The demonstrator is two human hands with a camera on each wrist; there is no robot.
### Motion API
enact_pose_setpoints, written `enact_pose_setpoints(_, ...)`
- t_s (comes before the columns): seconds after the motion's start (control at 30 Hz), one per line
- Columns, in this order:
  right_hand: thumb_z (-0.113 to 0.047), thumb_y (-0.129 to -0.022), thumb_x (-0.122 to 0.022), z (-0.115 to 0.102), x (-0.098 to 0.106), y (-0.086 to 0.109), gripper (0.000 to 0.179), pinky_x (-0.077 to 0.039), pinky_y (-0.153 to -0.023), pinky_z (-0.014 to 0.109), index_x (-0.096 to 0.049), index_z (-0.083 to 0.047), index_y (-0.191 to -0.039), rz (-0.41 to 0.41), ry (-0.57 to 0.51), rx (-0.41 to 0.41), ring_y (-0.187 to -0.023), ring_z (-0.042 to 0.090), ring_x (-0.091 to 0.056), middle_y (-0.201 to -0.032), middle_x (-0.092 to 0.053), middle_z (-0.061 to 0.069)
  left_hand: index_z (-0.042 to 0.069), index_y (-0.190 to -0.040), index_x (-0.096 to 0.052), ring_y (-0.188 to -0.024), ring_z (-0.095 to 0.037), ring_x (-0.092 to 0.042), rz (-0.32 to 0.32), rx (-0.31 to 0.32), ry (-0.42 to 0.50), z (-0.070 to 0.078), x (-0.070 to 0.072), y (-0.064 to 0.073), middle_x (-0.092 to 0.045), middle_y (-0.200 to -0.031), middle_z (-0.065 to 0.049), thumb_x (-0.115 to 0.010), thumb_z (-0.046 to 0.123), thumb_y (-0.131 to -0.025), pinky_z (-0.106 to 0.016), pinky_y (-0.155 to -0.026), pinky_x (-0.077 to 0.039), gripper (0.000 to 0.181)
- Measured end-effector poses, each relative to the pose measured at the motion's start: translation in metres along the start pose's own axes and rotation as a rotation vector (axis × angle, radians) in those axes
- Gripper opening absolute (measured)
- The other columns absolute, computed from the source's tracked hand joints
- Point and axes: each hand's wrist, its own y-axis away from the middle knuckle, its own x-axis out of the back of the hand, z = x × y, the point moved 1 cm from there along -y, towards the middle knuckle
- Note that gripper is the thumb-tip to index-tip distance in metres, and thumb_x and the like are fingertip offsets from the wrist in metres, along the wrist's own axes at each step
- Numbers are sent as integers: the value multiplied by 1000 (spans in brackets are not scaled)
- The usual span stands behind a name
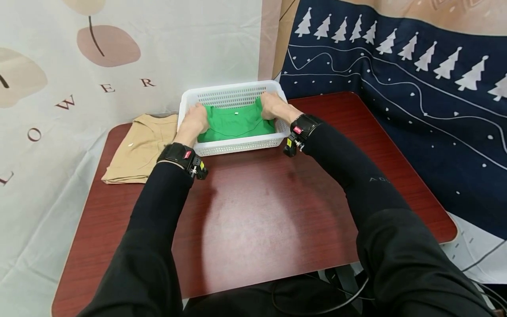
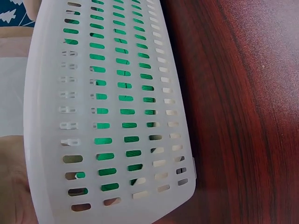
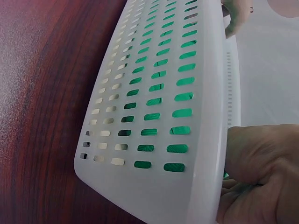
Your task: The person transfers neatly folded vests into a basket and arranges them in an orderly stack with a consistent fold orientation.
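Observation:
A green shirt [image 1: 235, 123] with a small white label lies folded inside a white plastic basket [image 1: 241, 147] at the back of the table. My left hand [image 1: 195, 121] grips the shirt's left side, just within the basket's left end. At the far right corner, my right hand [image 1: 273, 107] pinches the shirt, its knuckles up and fingertips hidden. Through the slots of the basket wall [image 2: 42, 116], green cloth shows in the left wrist view. The right wrist view has my right hand [image 3: 264, 175] curled behind the rim, its fingers mostly covered.
Left of the basket lies a folded tan shirt [image 1: 144, 147], close against it. The dark red table [image 1: 253, 211] ends at a printed white cloth [image 1: 178, 48] behind and a navy cloth with white trees [image 1: 396, 97] on the right. Cables [image 1: 356, 295] hang below the front edge.

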Motion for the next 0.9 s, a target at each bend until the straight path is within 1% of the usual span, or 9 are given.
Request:
enact_pose_setpoints(0.03, 1, -92, -63, -3, 3, 8, 10, -62, -74, 32, -59, -9, -94, 4, -4, 3, -99, 30, -64, -110, -64, 14, -14, -167, -25, -149, -50, -58, 1, -2, -1, -1, 0, -2, -51, -159, -39, -62, 4, -104, -59, -129, -50, 75)
enact_pose_setpoints(0.1, 0, -92, -64, -6, 6, 15, 11, -61, -73, 32, -58, -9, -91, 12, -3, 16, -95, 29, -63, -104, -63, 13, -15, -161, -36, -147, -49, -59, 10, -17, -5, 2, 5, 15, -53, -158, -39, -62, 3, -105, -59, -129, -50, 65)
enact_pose_setpoints(0.23, 0, -92, -61, -13, 14, 36, 13, -58, -72, 30, -54, -10, -87, 16, -7, 28, -94, 28, -62, -101, -61, 13, -14, -148, -55, -137, -46, -63, 13, -46, -25, 4, 10, 27, -58, -154, -36, -64, 4, -105, -58, -124, -55, 48)
enact_pose_setpoints(0.27, -1, -92, -61, -13, 15, 35, 13, -58, -69, 29, -54, -10, -85, 12, -7, 26, -91, 28, -63, -99, -61, 13, -13, -147, -58, -136, -45, -64, 7, -46, -32, 3, 11, 26, -59, -154, -36, -64, 5, -105, -58, -123, -56, 46)
enact_pose_setpoints(0.37, -4, -96, -57, -16, 21, 47, 12, -58, -64, 27, -52, -11, -88, -7, -24, 5, -89, 25, -64, -102, -59, 12, -11, -144, -60, -128, -42, -64, -34, -39, -44, -3, 9, 11, -60, -150, -33, -68, 10, -105, -56, -117, -59, 45)
enact_pose_setpoints(0.5, -9, -100, -55, -18, 26, 53, 5, -60, -63, 25, -54, -11, -95, -38, -42, -24, -87, 22, -65, -105, -58, 9, -10, -139, -62, -116, -39, -66, -79, -35, -75, -8, 10, -4, -64, -138, -30, -75, 19, -102, -49, -99, -65, 48)
enact_pose_setpoints(0.6, -13, -101, -55, -18, 31, 56, 3, -65, -73, 27, -55, -10, -99, -66, -51, -33, -88, 20, -68, -108, -58, 8, -11, -137, -63, -115, -38, -71, -135, -39, -46, -2, 22, 15, -66, -135, -27, -77, 23, -103, -44, -94, -68, 50)
enact_pose_setpoints(0.73, -18, -104, -55, -18, 39, 61, 13, -69, -89, 32, -55, -8, -110, -92, -83, -43, -94, 21, -73, -116, -57, 9, -12, -146, -57, -121, -38, -75, -225, -43, -1, 6, 40, 43, -65, -148, -29, -69, 30, -110, -44, -105, -66, 57)
enact_pose_setpoints(0.9, -25, -108, -58, -21, 46, 69, 34, -68, -99, 35, -53, -3, -133, -106, -173, -71, -110, 23, -68, -129, -54, 10, -13, -158, -46, -127, -36, -79, -235, -62, -41, 9, 55, 61, -57, -162, -33, -56, 44, -116, -48, -117, -60, 72)
